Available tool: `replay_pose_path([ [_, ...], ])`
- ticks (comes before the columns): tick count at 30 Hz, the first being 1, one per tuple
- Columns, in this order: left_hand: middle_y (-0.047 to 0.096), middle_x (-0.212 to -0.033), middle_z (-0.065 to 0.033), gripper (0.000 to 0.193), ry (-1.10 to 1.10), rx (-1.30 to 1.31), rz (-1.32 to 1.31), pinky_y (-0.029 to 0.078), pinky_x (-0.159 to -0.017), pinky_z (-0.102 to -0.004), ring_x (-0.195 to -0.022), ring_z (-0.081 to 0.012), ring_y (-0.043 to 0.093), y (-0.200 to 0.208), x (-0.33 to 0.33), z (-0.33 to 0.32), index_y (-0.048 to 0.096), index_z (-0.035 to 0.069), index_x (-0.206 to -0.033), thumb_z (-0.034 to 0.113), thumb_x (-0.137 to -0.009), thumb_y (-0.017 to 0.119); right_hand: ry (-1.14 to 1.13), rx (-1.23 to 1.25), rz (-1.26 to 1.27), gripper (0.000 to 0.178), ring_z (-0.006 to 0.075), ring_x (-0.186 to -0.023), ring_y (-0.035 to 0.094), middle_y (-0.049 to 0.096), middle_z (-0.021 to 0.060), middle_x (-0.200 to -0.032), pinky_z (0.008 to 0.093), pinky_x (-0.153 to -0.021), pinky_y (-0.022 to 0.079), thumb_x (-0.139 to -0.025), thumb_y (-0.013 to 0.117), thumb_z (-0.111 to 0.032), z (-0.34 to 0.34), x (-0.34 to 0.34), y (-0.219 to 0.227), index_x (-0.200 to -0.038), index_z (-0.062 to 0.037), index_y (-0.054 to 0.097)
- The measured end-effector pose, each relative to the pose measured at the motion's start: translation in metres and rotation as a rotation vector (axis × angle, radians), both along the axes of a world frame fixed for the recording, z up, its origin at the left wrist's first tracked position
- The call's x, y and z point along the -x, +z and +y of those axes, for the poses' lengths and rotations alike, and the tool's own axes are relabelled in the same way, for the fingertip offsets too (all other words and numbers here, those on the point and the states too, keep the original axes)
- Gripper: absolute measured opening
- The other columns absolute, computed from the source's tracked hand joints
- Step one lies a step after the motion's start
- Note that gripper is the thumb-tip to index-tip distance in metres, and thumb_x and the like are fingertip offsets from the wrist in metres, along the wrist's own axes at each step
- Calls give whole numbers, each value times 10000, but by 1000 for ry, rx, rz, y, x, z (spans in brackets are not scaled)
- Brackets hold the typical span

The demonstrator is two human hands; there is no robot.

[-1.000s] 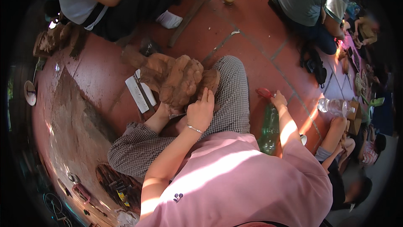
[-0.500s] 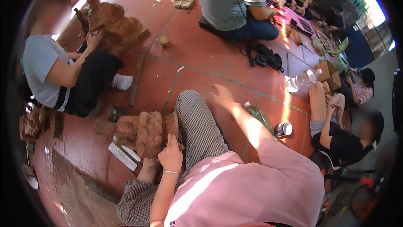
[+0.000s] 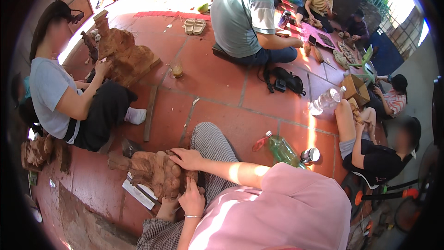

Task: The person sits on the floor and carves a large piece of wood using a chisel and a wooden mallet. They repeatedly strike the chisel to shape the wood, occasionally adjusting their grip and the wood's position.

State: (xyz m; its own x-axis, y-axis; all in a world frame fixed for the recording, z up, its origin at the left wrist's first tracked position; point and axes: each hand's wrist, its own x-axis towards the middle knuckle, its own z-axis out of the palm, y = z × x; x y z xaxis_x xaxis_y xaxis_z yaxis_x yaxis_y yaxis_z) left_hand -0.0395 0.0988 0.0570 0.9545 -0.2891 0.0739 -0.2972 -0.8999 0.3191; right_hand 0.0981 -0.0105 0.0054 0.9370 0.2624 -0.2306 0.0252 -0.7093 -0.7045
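A reddish-brown wooden carving point(image 3: 155, 172) rests against my left knee in checked trousers point(image 3: 213, 144), on the red tiled floor. My right hand point(image 3: 187, 158) lies across the top of the carving, fingers spread over its edge. My left hand point(image 3: 191, 199), with a thin bracelet on the wrist, grips the carving's near side from below. A flat pale block-like tool point(image 3: 138, 194) lies on the floor just beside the carving.
A green bottle point(image 3: 283, 151) and a metal can point(image 3: 312, 154) stand to my right. A person in a grey shirt point(image 3: 48, 95) works a big wooden carving point(image 3: 122, 55) at far left. Two more people sit ahead point(image 3: 245, 16) and at right point(image 3: 377, 157). A wooden stick point(image 3: 149, 113) and black bag point(image 3: 287, 81) lie between.
My right hand has come from beside the green bottle onto the top of the carving. My left hand stays on the carving. The view has swung up toward the people ahead.
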Motion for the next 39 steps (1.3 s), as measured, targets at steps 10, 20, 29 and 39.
replay_pose_path([
  [10, 657, -1220, -168, 450, -4, 77, 43, 563, -569, -402, -709, -327, 700, -1, 7, 5, 616, 10, -1147, 124, -713, 647, -80, 12, -148, 556, 337, -1118, 613, 572, 126, -1344, 426, -910, 511, -999, 385, -504, -3, 21, -2, -1370, -107, 501],
  [20, 650, -1242, -137, 502, 64, 149, 103, 555, -739, -474, -825, -346, 695, 3, 5, 4, 557, 59, -1240, 183, -764, 657, -102, -67, -117, 539, 335, -1153, 587, 613, 141, -1271, 423, -946, 483, -971, 439, -512, -4, 8, -4, -1293, -98, 562],
  [29, 644, -1245, -145, 500, 38, 85, 147, 568, -576, -449, -664, -350, 691, 16, -4, 0, 515, 57, -1224, 185, -767, 674, -176, -289, -167, 374, 320, -1050, 629, 661, 157, -1135, 387, -882, 495, -992, 495, -348, -19, 6, -10, -1189, -58, 627],
  [39, 694, -1099, -140, 484, 33, 152, 151, 559, -615, -478, -735, -360, 692, 9, 0, 11, 545, 101, -1226, 242, -779, 666, -286, -199, -533, 192, 341, -774, 632, 662, 167, -846, 411, -685, 487, -914, 607, -185, -83, 20, 3, -932, 3, 642],
])
